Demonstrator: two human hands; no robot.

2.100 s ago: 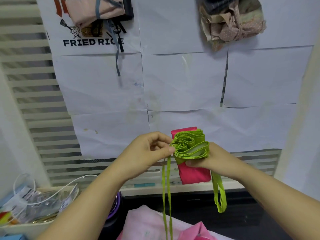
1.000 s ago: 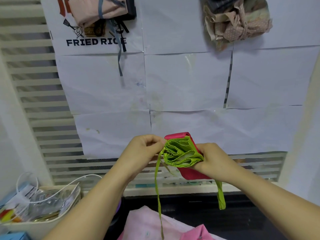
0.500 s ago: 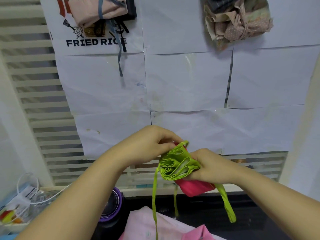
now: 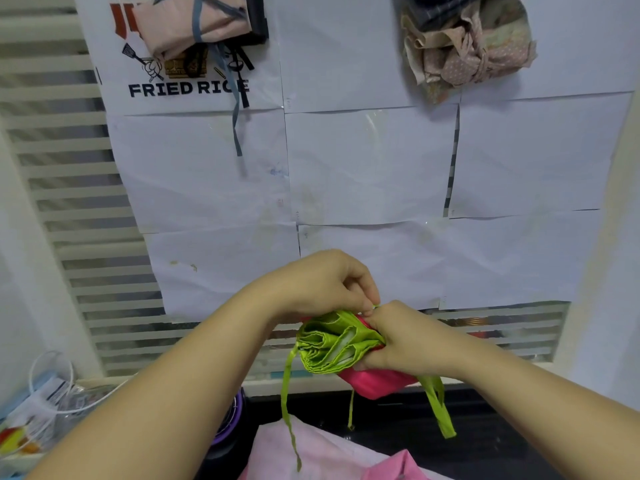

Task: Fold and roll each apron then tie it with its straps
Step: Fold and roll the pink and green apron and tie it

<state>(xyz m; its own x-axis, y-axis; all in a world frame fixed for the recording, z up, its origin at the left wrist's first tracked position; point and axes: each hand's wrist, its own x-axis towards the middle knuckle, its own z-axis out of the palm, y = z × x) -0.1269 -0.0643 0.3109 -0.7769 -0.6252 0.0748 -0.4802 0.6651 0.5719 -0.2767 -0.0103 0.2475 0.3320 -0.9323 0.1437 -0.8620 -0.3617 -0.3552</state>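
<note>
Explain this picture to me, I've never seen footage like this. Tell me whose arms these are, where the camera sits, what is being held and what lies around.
No machine here: these are a person's two bare arms, filmed by one wide-angle camera worn on their head, looking forward and down. The right hand grips a rolled apron, green at the rolled end with pink beneath. The left hand pinches what looks like the end of a green strap at the top of the roll. Other straps dangle below. Under the hands lies pink cloth. At lower left sits small clutter with a white cable. At the top, against sheets of white paper, are two bundles already tied: a pink bundle and a beige bundle.
</note>
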